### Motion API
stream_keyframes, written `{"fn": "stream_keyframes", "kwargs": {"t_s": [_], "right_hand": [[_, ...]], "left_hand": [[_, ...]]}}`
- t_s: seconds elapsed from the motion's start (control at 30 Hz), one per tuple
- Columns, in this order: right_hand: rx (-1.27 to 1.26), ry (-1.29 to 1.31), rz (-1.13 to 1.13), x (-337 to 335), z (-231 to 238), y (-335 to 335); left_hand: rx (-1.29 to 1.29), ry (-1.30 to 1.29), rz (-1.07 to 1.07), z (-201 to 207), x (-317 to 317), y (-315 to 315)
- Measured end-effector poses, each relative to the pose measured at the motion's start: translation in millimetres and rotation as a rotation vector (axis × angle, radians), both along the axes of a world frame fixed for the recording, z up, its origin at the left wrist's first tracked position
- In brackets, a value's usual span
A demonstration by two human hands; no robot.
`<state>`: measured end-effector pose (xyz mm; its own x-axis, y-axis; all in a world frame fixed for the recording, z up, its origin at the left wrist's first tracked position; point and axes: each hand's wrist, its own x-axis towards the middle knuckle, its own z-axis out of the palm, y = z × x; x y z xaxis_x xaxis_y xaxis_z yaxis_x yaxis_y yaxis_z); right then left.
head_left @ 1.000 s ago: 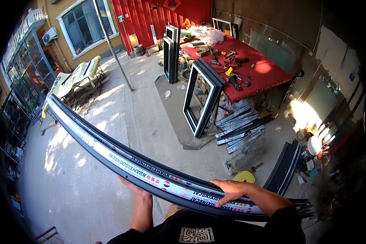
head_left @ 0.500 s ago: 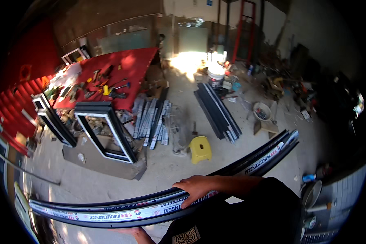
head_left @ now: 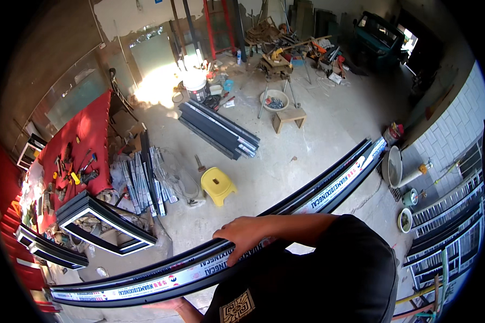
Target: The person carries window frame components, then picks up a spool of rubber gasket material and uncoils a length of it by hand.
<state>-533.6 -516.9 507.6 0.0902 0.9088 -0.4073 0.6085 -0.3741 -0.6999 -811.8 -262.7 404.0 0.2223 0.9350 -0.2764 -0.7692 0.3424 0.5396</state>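
A bundle of long black window-frame profiles (head_left: 194,274) with printed white protective film spans the view in front of me, from lower left up to the right. My right hand (head_left: 244,234) grips it from above near the middle, thumb and fingers over its edges. Underneath, farther left, my left hand (head_left: 170,304) supports the lower side; its fingers are mostly hidden by the profiles. The bundle is clear of the floor where my hands hold it.
A yellow stool (head_left: 217,185) stands just beyond the bundle. More dark profiles (head_left: 218,129) lie on the floor. At left are black-and-white window frames (head_left: 105,220) and a red table (head_left: 83,145) with tools. Buckets (head_left: 393,167) and stacked frames (head_left: 447,220) line the right side.
My view has swung to the right, bringing the tiled wall, stacked frames and a vehicle into sight. Both hands keep their hold on the profiles.
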Motion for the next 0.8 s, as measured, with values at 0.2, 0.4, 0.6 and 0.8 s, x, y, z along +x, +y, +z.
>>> {"fn": "stream_keyframes", "kwargs": {"t_s": [0.2,0.4,0.6,0.8], "right_hand": [[0.05,0.024,-0.096,15,-2,-39],[0.052,-0.015,-0.195,28,-5,-73],[0.1,0.001,-0.27,29,-13,-94],[0.094,0.012,-0.332,24,-5,-93]], "left_hand": [[-0.015,-0.05,-0.1,31,46,-14],[0.228,-0.261,-0.353,-11,55,2],[0.329,-0.343,-0.516,-4,81,-1],[0.293,-0.252,-0.481,16,100,4]]}}
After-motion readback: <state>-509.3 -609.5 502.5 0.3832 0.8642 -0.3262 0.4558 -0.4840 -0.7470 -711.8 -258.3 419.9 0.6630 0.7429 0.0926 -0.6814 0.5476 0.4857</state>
